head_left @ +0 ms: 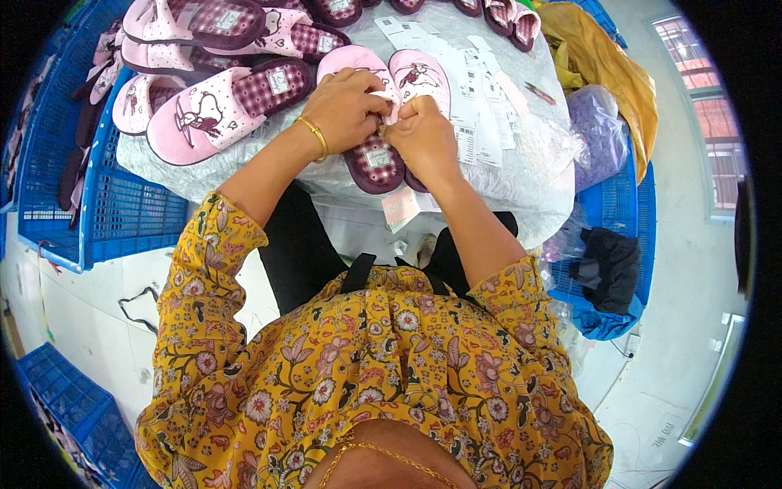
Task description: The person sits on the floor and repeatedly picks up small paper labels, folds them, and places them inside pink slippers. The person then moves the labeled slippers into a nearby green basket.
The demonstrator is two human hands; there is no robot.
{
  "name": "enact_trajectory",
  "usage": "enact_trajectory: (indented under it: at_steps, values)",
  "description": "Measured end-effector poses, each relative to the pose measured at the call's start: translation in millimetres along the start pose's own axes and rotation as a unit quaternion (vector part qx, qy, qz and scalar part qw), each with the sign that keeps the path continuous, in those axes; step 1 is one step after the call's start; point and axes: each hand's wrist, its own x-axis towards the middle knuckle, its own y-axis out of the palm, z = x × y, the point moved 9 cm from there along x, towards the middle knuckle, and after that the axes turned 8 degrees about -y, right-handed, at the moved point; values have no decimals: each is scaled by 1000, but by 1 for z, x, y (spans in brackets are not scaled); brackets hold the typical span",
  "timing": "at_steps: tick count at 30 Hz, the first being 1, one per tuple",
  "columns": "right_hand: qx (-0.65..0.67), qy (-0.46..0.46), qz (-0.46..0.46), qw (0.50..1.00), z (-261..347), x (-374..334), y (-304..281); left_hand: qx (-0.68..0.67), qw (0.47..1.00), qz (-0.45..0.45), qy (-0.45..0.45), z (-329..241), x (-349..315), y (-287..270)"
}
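Note:
A pair of pink slippers lies in front of me, soles down and side by side, with dark plaid insoles. My left hand (350,110) is closed over the opening of the left slipper (376,167), its fingers bent at the inner edge. Closed on the inner edge of the right slipper (428,72), my right hand (425,143) meets the left fingertips between the two. Whatever small thing may be pinched there is hidden by the fingers. A pink and white card tag (401,208) hangs below the slippers' heels.
More pink slippers (191,122) are piled at the left of the plastic-covered table (538,196). Printed label sheets (468,106) and small scissors (540,94) lie to the right. Blue crates (134,212) stand at the left, and a yellow cloth (627,81) drapes at the right.

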Motion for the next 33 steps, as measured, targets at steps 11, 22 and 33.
enact_trajectory:
  at_steps: [11, 22, 33]
  values:
    - [-9, -70, -36, 997, 11, -6, -9, 129, 979, 137, 83, -12, 26, 18]
    - [58, -127, -20, 990, -2, -73, -59, 87, 979, 114, 143, -14, 25, 4]
    - [-170, -240, -126, 947, -9, -136, -32, -3, 994, 52, 94, -7, 20, -11]
